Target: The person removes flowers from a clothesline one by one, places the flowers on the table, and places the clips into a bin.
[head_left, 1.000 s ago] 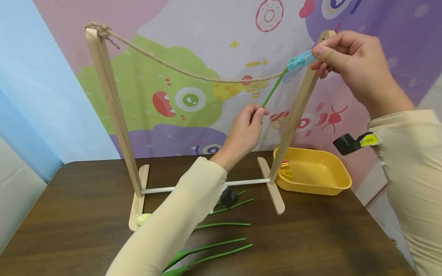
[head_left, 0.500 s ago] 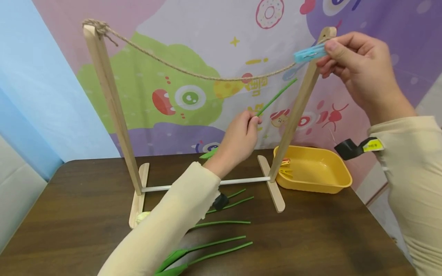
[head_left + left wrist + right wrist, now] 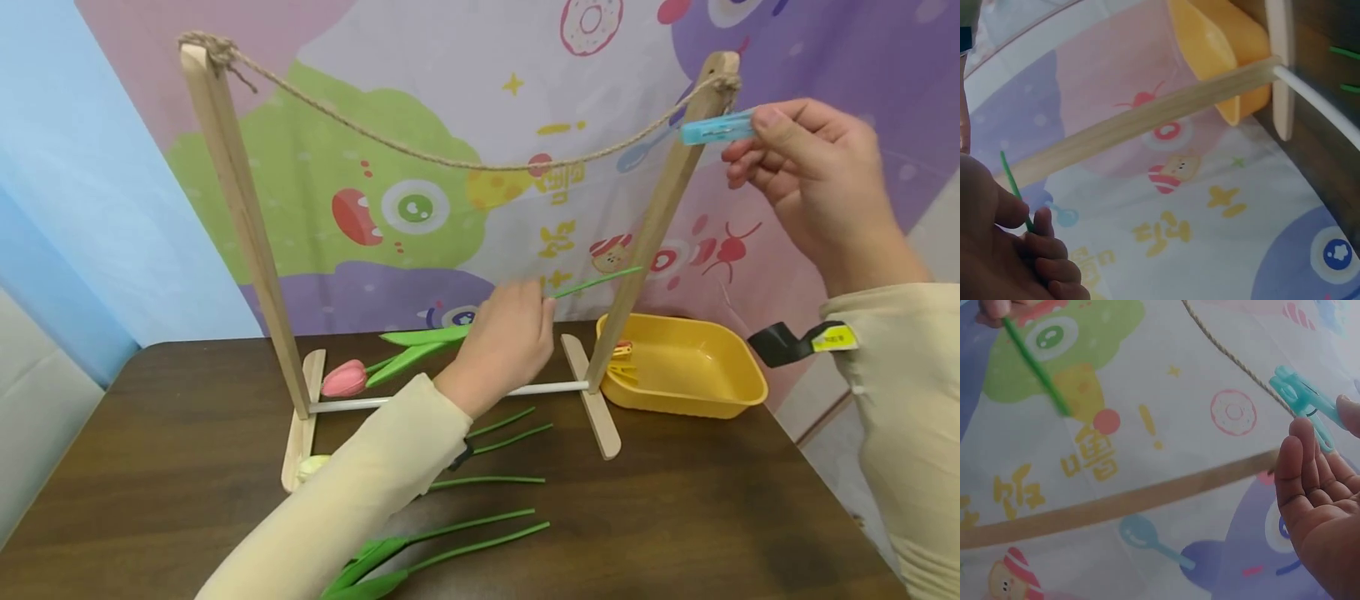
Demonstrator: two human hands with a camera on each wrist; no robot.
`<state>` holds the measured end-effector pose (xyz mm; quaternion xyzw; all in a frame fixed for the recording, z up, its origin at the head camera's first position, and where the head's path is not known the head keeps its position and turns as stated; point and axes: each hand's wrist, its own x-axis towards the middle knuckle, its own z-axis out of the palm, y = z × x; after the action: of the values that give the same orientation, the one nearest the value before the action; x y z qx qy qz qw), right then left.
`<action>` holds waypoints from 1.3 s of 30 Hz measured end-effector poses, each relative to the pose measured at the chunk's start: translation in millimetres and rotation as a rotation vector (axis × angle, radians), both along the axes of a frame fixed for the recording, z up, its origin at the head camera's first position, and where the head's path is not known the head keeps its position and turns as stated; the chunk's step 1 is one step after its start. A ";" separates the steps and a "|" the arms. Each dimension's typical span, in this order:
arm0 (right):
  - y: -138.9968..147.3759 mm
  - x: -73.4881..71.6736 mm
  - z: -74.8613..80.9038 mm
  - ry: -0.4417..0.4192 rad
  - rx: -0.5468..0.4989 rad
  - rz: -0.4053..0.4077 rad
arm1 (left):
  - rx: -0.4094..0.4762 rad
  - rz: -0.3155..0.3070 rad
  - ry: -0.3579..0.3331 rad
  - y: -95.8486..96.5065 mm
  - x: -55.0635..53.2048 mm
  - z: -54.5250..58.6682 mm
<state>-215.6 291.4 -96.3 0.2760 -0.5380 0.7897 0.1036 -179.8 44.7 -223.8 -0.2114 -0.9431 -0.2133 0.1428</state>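
My left hand (image 3: 506, 342) grips the green stem of a pink artificial tulip (image 3: 345, 378), which lies slanted just above the table behind the white rod (image 3: 551, 388). The stem's tip (image 3: 1011, 178) pokes out past my thumb in the left wrist view. High on the right, my right hand (image 3: 817, 179) pinches a light blue clothespin (image 3: 716, 129) between thumb and fingers, in front of the right wooden post (image 3: 663, 208). The clothespin's (image 3: 1300, 394) legs are spread in the right wrist view. A sagging twine rope (image 3: 450, 161) hangs between the two posts, with nothing clipped on it.
Several more tulips lie on the brown table (image 3: 675, 508) in front, their green stems (image 3: 487, 482) pointing right; a pale yellow bloom (image 3: 312, 467) shows beside the left post's foot. A yellow basin (image 3: 690, 408) holds red and yellow clothespins. A cartoon-print cloth (image 3: 420, 100) hangs behind.
The clothespin has come away from the rope and stem, moving right with my right hand. My left hand has lowered the tulip toward the table, and its pink bloom is now visible.
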 end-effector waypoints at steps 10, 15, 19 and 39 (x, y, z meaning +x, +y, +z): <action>31.5 4.5 -29.5 -0.097 -0.042 -0.023 | -0.182 0.052 0.241 -11.3 16.5 -33.6; 48.9 5.3 -52.6 -0.176 -0.031 0.005 | -0.223 0.079 0.210 -17.9 25.3 -45.2; 60.8 5.0 -72.7 -0.230 -0.058 0.084 | -0.253 0.096 0.211 -24.2 32.2 -52.3; 90.4 -21.1 -215.1 -0.583 0.134 0.085 | -0.271 0.143 0.238 -37.7 73.7 -93.6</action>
<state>-236.6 381.8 -311.3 0.0663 -0.5839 0.8020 -0.1068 -106.1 7.1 -317.4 -0.1849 -0.9522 -0.0473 0.2385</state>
